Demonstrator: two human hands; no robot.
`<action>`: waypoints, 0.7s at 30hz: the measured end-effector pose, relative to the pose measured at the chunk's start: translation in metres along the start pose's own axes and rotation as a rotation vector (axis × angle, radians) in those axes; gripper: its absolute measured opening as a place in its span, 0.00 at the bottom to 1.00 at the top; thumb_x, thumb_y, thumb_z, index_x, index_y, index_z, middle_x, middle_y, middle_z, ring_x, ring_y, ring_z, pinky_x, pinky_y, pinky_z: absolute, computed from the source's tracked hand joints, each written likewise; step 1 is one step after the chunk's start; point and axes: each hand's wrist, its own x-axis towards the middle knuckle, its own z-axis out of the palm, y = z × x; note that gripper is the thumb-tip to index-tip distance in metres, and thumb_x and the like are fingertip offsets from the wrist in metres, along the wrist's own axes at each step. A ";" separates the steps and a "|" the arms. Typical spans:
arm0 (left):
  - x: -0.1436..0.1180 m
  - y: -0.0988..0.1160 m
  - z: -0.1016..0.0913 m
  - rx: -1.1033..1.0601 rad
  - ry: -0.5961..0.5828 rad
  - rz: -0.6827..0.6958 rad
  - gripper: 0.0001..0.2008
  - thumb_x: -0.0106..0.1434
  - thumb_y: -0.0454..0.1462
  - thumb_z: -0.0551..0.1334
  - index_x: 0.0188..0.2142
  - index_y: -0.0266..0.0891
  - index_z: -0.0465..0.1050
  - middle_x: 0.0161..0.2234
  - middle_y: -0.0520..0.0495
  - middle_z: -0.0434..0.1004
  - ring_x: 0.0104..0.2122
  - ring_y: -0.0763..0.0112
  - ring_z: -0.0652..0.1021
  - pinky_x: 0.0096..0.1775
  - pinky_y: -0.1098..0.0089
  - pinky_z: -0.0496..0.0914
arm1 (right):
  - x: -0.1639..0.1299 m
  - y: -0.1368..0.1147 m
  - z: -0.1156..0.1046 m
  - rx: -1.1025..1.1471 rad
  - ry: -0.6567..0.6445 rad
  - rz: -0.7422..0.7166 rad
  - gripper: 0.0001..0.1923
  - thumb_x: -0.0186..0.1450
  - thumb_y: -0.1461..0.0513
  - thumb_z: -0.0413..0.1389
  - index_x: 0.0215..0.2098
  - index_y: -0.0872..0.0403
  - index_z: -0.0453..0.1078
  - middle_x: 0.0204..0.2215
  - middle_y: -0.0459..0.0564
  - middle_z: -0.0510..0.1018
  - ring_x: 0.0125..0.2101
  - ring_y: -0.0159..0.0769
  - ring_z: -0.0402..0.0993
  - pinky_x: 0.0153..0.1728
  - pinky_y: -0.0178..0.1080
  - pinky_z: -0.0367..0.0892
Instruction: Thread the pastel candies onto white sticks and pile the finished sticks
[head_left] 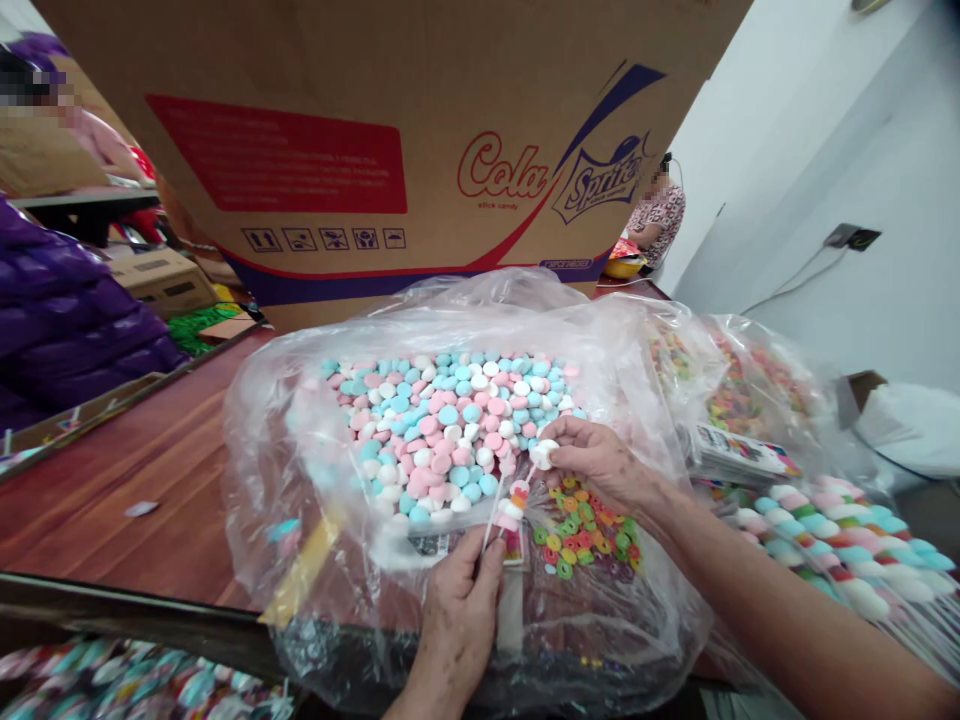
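Pinches sticks in forward-angled left hand, white candy in inward-angled right hand. Shows "Cola", "Sprite" on box.

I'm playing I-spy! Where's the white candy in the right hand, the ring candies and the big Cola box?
White candy (pixel 543 455), head view, its front face.
Ring candies (pixel 583 538), head view, middle of the pile.
Cola box (pixel 431 140), head view, its printed side.

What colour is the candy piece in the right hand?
White; the candy piece in the right hand, head view.
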 end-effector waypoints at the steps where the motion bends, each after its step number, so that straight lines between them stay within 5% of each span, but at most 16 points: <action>1: 0.000 -0.001 0.000 0.015 -0.011 0.004 0.15 0.63 0.46 0.58 0.32 0.39 0.76 0.18 0.56 0.63 0.21 0.71 0.65 0.24 0.74 0.58 | 0.000 0.000 0.001 0.036 0.000 0.008 0.15 0.54 0.58 0.64 0.36 0.53 0.67 0.27 0.45 0.80 0.25 0.33 0.77 0.27 0.34 0.70; 21: 0.002 -0.001 0.004 0.014 0.064 -0.010 0.15 0.62 0.47 0.58 0.32 0.39 0.77 0.17 0.57 0.63 0.20 0.70 0.65 0.26 0.72 0.58 | 0.005 0.002 -0.002 0.121 0.044 0.042 0.16 0.53 0.60 0.65 0.40 0.54 0.78 0.28 0.45 0.80 0.23 0.29 0.73 0.28 0.34 0.69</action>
